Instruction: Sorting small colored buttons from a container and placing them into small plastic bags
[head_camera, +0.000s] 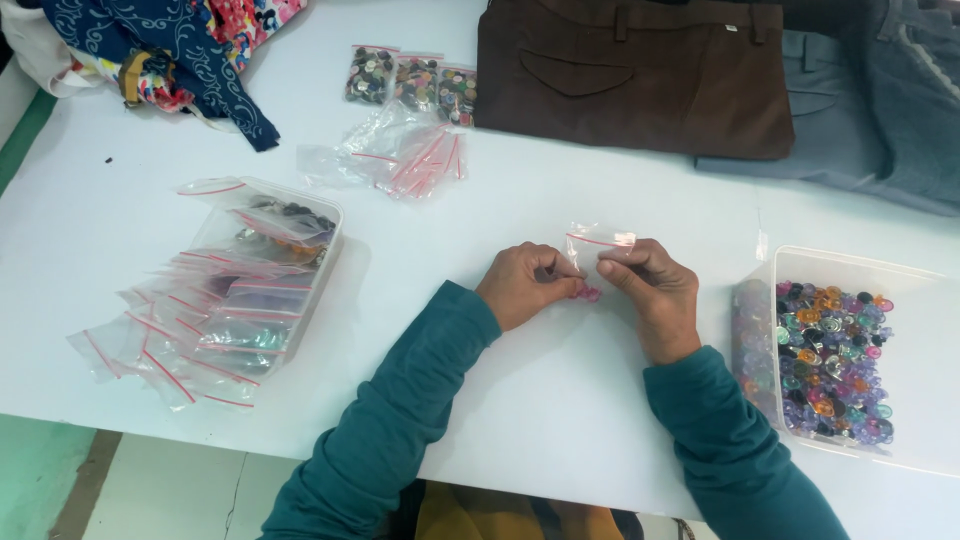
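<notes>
Pinching a small clear bag between both hands, left hand and right hand fingers closed on it, best keep its mouth spread while pink beads slip inside.

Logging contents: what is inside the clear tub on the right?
The clear tub holds loose multicoloured buttons, piled toward its left side. Whatever lies beneath the top layer is covered.
</notes>
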